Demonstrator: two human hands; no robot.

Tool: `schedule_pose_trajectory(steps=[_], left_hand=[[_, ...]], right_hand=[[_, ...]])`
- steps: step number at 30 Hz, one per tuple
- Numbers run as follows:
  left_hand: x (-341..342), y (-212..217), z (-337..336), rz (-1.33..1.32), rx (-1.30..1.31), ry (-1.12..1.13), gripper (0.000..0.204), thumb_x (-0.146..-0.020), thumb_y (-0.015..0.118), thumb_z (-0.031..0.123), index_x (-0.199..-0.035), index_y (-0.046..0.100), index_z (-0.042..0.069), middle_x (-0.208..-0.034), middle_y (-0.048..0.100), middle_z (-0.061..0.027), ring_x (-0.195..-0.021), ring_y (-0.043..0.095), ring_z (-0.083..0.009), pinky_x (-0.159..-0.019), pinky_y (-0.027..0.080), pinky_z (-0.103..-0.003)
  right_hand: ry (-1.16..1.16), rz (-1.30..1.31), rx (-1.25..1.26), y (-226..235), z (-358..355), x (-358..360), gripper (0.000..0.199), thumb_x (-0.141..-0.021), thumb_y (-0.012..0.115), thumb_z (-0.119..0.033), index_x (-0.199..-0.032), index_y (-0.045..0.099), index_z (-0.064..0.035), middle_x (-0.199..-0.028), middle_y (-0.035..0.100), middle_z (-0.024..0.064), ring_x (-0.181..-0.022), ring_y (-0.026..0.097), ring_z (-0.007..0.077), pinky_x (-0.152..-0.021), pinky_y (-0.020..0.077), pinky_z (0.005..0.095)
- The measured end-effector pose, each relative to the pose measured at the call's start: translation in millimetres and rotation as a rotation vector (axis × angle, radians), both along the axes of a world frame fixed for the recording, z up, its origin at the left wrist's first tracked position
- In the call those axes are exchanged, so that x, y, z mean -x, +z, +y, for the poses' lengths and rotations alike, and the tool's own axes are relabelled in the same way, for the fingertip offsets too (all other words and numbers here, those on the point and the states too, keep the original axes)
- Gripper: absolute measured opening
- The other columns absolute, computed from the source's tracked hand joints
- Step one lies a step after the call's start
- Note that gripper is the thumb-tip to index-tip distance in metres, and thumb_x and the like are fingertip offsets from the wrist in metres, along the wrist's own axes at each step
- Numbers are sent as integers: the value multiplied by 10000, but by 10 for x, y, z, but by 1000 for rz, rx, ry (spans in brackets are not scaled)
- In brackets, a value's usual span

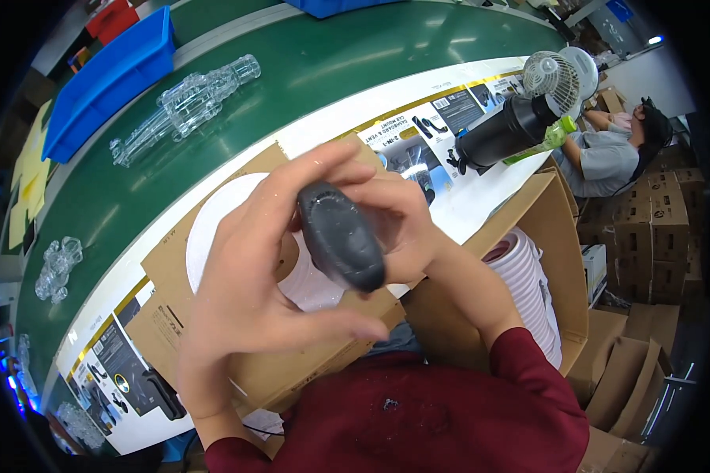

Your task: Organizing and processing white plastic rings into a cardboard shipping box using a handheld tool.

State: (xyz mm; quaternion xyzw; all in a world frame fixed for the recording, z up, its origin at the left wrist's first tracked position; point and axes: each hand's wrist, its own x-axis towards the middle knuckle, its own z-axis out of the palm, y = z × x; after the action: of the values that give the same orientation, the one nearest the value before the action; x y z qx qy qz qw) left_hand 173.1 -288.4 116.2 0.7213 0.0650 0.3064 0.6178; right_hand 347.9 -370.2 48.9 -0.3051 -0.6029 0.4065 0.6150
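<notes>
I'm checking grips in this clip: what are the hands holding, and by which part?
Both hands hold one dark oval part: the left hand by its left side and lower end, the right hand along its right edge.

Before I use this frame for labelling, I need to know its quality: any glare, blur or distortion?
Head view: fisheye bends the green belt and table edge toward the rim, with black corners; lamp glare streaks the belt; the left hand, right hand and dark oval part are close and slightly soft.
</notes>
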Motion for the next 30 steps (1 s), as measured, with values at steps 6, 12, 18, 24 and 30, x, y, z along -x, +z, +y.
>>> schedule_pose_trajectory(steps=[6,12,18,24,30], left_hand=[[88,96,-190,-52,75,326,773,-798,748,313,-1387,412,-59,-1090,631,-160,-1072,608,-249,-927,477,-345],[143,91,-47,-267,420,189,477,-861,671,302,-1133,484,-42,-756,552,-123,-700,572,-219,-678,497,-375],[254,-121,-69,-241,236,73,384,-881,670,278,-999,457,-18,-704,540,-144,-575,540,-210,-578,489,-348],[291,-3,-100,-162,316,-19,280,-898,687,194,-966,574,-53,-750,607,-147,-686,604,-234,-615,506,-341],[320,159,-234,-179,282,11,241,-899,632,170,-950,554,-52,-763,611,-172,-719,607,-254,-672,513,-361]], right_hand=[[-179,-94,-115,40,72,83,410,-825,752,-184,-1123,645,76,-1153,655,207,-976,642,244,-850,520,353],[-328,18,145,134,-48,-83,144,-922,531,32,-989,657,51,-1039,664,177,-950,637,203,-825,517,315],[-248,-47,-15,-46,45,144,42,-891,611,3,-872,647,11,-898,675,116,-842,638,202,-773,506,319],[-208,-249,-109,-71,-123,255,100,-862,662,-58,-788,619,-8,-803,649,105,-737,621,239,-661,491,338],[-171,-208,-255,-121,22,348,149,-854,683,-115,-762,615,-20,-756,626,85,-696,614,242,-618,489,334]])
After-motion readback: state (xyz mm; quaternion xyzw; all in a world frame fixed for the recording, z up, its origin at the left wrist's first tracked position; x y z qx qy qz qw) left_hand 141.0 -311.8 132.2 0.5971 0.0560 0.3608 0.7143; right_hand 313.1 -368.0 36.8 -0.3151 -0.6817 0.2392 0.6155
